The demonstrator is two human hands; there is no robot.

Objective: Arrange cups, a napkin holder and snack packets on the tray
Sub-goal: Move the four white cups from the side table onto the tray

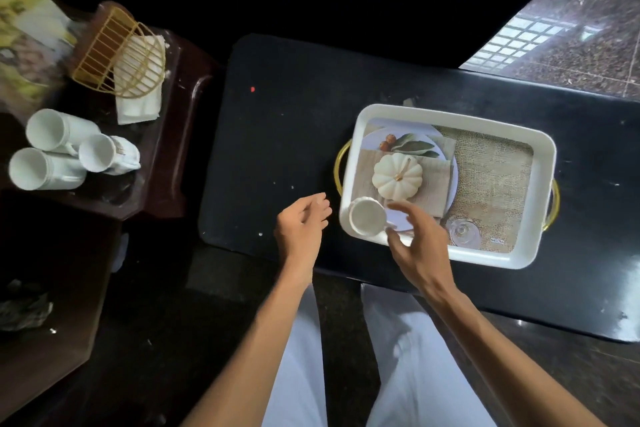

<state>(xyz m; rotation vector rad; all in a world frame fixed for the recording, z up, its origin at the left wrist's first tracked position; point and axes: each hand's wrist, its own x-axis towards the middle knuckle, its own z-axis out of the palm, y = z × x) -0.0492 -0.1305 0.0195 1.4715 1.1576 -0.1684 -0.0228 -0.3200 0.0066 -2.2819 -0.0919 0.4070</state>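
A white tray (540,163) with gold handles and a printed pumpkin picture lies on the black table. One white cup (367,217) stands in its near left corner. My right hand (417,239) hovers just right of that cup, fingers spread, holding nothing. My left hand (303,222) is over the table left of the tray, loosely curled and empty. Three more white cups (64,149) lie on their sides on the brown side table at far left. A gold wire napkin holder (121,52) with white napkins rests behind them. Snack packets (24,35) show blurred at the top left.
The black table (277,149) stretches left of the tray with small specks on it. The brown side table (166,156) has a raised edge. A crumpled wrapper (24,308) lies lower left. My white-trousered legs are below.
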